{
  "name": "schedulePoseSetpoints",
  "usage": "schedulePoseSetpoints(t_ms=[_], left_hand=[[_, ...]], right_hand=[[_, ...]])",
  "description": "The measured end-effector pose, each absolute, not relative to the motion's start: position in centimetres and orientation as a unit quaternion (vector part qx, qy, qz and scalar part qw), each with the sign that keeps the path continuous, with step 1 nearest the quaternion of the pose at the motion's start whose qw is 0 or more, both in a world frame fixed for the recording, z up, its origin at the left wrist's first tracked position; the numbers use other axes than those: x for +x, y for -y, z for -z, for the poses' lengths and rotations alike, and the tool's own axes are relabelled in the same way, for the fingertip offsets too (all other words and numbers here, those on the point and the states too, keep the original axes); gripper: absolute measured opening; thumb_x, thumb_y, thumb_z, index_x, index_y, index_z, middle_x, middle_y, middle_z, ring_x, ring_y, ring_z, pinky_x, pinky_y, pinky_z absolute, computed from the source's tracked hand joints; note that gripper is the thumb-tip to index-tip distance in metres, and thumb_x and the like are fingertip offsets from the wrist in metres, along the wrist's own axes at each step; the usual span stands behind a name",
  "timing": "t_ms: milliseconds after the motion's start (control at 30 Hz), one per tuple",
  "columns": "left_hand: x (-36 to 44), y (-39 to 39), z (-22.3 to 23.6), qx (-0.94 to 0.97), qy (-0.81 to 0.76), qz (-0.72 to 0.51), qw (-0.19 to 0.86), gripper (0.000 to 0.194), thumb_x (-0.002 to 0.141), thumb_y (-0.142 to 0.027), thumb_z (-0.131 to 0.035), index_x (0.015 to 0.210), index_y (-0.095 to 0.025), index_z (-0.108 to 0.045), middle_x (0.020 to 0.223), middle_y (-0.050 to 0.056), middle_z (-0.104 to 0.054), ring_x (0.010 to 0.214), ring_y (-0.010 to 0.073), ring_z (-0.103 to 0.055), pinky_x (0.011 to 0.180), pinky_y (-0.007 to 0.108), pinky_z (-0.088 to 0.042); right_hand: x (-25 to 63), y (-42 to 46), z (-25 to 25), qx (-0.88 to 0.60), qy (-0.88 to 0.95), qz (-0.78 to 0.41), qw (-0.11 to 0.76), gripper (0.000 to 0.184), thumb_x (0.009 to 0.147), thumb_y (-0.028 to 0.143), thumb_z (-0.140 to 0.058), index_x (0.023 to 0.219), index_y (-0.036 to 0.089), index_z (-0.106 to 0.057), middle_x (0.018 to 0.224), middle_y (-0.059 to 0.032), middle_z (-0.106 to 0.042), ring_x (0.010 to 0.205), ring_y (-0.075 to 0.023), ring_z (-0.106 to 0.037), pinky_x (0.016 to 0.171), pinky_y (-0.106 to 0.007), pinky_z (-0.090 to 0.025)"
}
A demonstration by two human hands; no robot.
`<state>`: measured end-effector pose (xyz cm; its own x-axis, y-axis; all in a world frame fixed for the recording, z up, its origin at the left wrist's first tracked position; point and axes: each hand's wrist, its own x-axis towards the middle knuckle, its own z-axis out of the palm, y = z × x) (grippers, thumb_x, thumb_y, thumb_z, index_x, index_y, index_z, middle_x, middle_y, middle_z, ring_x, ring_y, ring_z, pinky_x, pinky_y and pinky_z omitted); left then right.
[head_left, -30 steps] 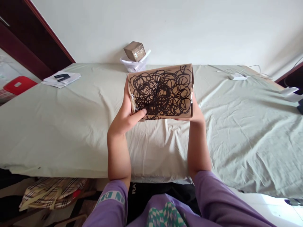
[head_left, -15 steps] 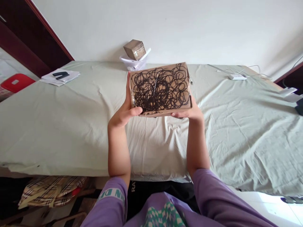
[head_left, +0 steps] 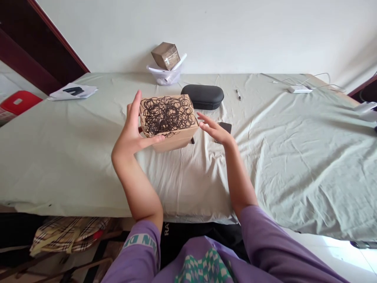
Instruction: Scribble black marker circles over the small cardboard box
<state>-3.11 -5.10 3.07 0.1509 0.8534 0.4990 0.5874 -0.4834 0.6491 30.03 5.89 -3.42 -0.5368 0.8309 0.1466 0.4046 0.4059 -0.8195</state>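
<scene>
Over pale cloth (head_left: pixel 73 165), my left hand (head_left: pixel 128 136) grips the scribbled cardboard box (head_left: pixel 172 114), right hand (head_left: pixel 218 131) uncurled alongside: steadying, I judge, next needing balance.

L sleeve band (head_left: pixel 139 240): "N D" (part.) | blk item (head_left: pixel 176 239): "RA" (part.)

Table (head_left: pixel 309 177) front right corner passable; box (head_left: pixel 171 114) blocks middle, case (head_left: pixel 203 97) just behind it, bowl (head_left: pixel 165 78) at back edge
</scene>
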Motion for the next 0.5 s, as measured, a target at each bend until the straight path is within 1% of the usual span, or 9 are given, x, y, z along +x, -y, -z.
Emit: schedulePoseSetpoints(t_ms=[67, 100, 133, 200, 267, 300, 333, 400, 500], left_hand=[[-3.6, 5.4, -3.0, 0.730, -0.517, -0.420, 0.151, 0.146, 0.070, -0.056, -0.103, 0.181, -0.030, -0.011, 0.179, 0.017, -0.023, 0.166, 0.0429, -0.031, 0.139, 0.063, -0.033], [-3.8, 5.4, -2.9, 0.726, -0.530, -0.412, 0.149, 0.146, 0.070, -0.053, -0.103, 0.181, -0.032, -0.012, 0.176, 0.017, -0.026, 0.165, 0.0427, -0.032, 0.137, 0.062, -0.037], [-4.0, 5.3, -2.8, 0.722, -0.541, -0.405, 0.148, 0.145, 0.070, -0.052, -0.102, 0.181, -0.035, -0.012, 0.174, 0.016, -0.028, 0.164, 0.0429, -0.033, 0.134, 0.061, -0.042], [-4.2, 4.9, -2.3, 0.716, -0.553, -0.395, 0.161, 0.144, 0.070, -0.053, -0.102, 0.180, -0.041, -0.011, 0.174, 0.014, -0.029, 0.164, 0.0445, -0.034, 0.127, 0.059, -0.050], [-4.3, 4.4, -2.0, 0.713, -0.554, -0.388, 0.183, 0.143, 0.070, -0.055, -0.101, 0.180, -0.044, -0.010, 0.178, 0.013, -0.024, 0.164, 0.0471, -0.033, 0.119, 0.057, -0.057], [-4.4, 4.3, -1.9, 0.711, -0.555, -0.383, 0.196, 0.142, 0.072, -0.055, -0.101, 0.180, -0.044, -0.009, 0.181, 0.013, -0.019, 0.164, 0.0479, -0.032, 0.117, 0.056, -0.059], [-4.4, 4.2, -1.9, 0.709, -0.558, -0.378, 0.208, 0.142, 0.073, -0.054, -0.101, 0.180, -0.043, -0.009, 0.183, 0.012, -0.015, 0.165, 0.0483, -0.031, 0.116, 0.055, -0.060], [-4.3, 4.2, -2.1, 0.699, -0.565, -0.372, 0.230, 0.142, 0.074, -0.051, -0.101, 0.180, -0.041, -0.007, 0.186, 0.012, -0.009, 0.165, 0.0476, -0.029, 0.119, 0.056, -0.058], [-4.3, 4.4, -2.3, 0.688, -0.564, -0.375, 0.263, 0.147, 0.073, -0.044, -0.102, 0.181, -0.036, -0.003, 0.189, 0.012, -0.006, 0.169, 0.0456, -0.026, 0.128, 0.059, -0.051]], right_hand=[[28.0, -6.2, 5.4, -0.512, 0.765, -0.320, 0.226, 0.069, 0.114, 0.057, -0.047, 0.171, 0.020, -0.046, 0.162, -0.0153, -0.066, 0.144, -0.0280, -0.065, 0.127, -0.044, -0.048], [26.9, -6.3, 6.6, -0.549, 0.755, -0.296, 0.201, 0.066, 0.113, 0.052, -0.052, 0.168, 0.017, -0.051, 0.154, -0.0171, -0.071, 0.139, -0.0301, -0.068, 0.123, -0.046, -0.050], [25.7, -6.2, 7.7, -0.575, 0.747, -0.279, 0.184, 0.065, 0.110, 0.050, -0.058, 0.164, 0.013, -0.055, 0.150, -0.0202, -0.072, 0.138, -0.0349, -0.067, 0.122, -0.051, -0.050], [23.5, -5.8, 9.9, -0.619, 0.728, -0.244, 0.167, 0.058, 0.106, 0.043, -0.064, 0.151, 0.007, -0.063, 0.151, -0.0279, -0.068, 0.146, -0.0457, -0.058, 0.124, -0.062, -0.042], [22.1, -5.3, 11.5, -0.647, 0.714, -0.214, 0.163, 0.042, 0.106, 0.030, -0.057, 0.139, 0.005, -0.067, 0.152, -0.0310, -0.065, 0.152, -0.0482, -0.051, 0.126, -0.063, -0.036], [21.7, -5.2, 12.0, -0.656, 0.708, -0.205, 0.164, 0.037, 0.106, 0.024, -0.052, 0.134, 0.006, -0.067, 0.150, -0.0315, -0.065, 0.151, -0.0474, -0.051, 0.126, -0.062, -0.035], [21.5, -5.3, 12.4, -0.662, 0.702, -0.203, 0.166, 0.035, 0.105, 0.020, -0.048, 0.132, 0.006, -0.066, 0.147, -0.0316, -0.067, 0.149, -0.0461, -0.053, 0.124, -0.060, -0.037], [21.9, -5.7, 12.5, -0.669, 0.690, -0.212, 0.173, 0.033, 0.104, 0.018, -0.043, 0.129, 0.007, -0.063, 0.138, -0.0314, -0.071, 0.139, -0.0447, -0.061, 0.118, -0.058, -0.041], [23.2, -7.0, 12.3, -0.665, 0.674, -0.254, 0.194, 0.023, 0.106, 0.025, -0.045, 0.120, 0.015, -0.060, 0.121, -0.0257, -0.077, 0.119, -0.0413, -0.070, 0.107, -0.053, -0.049]])
